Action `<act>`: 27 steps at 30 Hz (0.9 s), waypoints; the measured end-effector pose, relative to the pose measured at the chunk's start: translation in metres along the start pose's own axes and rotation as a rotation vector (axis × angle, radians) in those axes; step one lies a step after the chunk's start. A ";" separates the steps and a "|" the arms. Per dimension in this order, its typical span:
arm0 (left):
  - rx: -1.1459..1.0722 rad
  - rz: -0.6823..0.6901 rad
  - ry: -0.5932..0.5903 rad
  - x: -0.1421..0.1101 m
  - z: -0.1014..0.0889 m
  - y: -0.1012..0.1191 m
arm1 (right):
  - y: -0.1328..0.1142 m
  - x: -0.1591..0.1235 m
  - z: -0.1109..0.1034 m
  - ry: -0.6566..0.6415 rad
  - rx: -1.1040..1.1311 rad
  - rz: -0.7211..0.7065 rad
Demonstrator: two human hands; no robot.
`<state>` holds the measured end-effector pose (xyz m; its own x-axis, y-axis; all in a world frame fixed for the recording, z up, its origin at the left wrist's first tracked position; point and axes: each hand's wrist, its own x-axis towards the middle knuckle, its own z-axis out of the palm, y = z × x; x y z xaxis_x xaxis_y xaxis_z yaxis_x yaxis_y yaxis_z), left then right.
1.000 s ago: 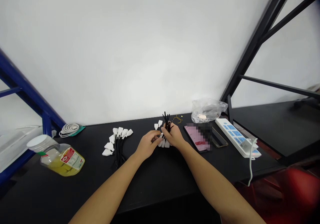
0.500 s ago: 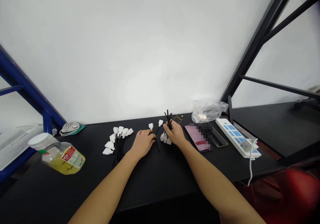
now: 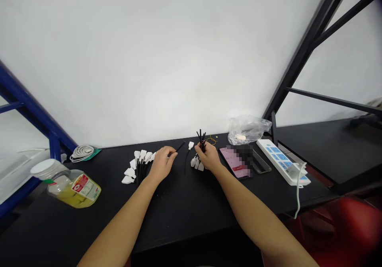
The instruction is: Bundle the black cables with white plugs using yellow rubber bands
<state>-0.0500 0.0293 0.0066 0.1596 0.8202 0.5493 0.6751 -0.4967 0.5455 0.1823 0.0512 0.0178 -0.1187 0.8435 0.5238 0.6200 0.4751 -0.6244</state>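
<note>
My left hand [image 3: 162, 164] is closed, pinching a short black cable [image 3: 180, 146] whose bare end points up and right; its other end is hidden by the fingers. My right hand [image 3: 209, 157] grips a bundle of short black cables [image 3: 202, 143], black ends up and white flat connectors [image 3: 197, 162] hanging below the fingers. Between the hands a single cable with a white connector [image 3: 191, 145] lies on the black table [image 3: 185, 211]. Left of my left hand, and partly behind it, is a fanned pile of white-tipped cables [image 3: 133, 164].
On the left, a clear jar [image 3: 76, 189] of yellow contents lies tilted beside a coiled white cable [image 3: 82, 153]. To the right are a lit phone [image 3: 231, 161], a second dark phone [image 3: 262, 163], a power strip [image 3: 282, 159], a plastic bag [image 3: 249, 129] and a yellow rubber band [image 3: 211, 140].
My left hand has picked up one of the two loose cables between the hands and moved left with it, turning the bare end upward. My right hand keeps its bundle in place.
</note>
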 end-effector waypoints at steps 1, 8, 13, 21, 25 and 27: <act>-0.082 -0.060 0.071 0.000 0.000 0.002 | 0.000 0.000 0.000 -0.002 0.007 -0.001; -0.467 -0.226 -0.034 -0.009 0.020 0.032 | -0.005 -0.006 0.004 -0.031 0.103 -0.053; -0.356 -0.133 -0.292 -0.014 0.027 0.041 | -0.003 -0.013 0.014 -0.112 0.276 -0.085; -0.187 -0.024 -0.295 -0.014 0.027 0.039 | 0.000 -0.015 0.017 -0.104 0.419 -0.053; -0.188 -0.042 -0.297 -0.015 0.031 0.035 | -0.003 -0.015 0.015 -0.114 0.482 -0.098; -0.206 -0.066 -0.295 -0.015 0.032 0.034 | -0.005 -0.015 0.014 -0.144 0.423 -0.109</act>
<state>-0.0062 0.0091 -0.0036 0.3417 0.8842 0.3185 0.5363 -0.4618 0.7065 0.1696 0.0396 0.0052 -0.2909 0.7950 0.5323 0.2302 0.5982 -0.7676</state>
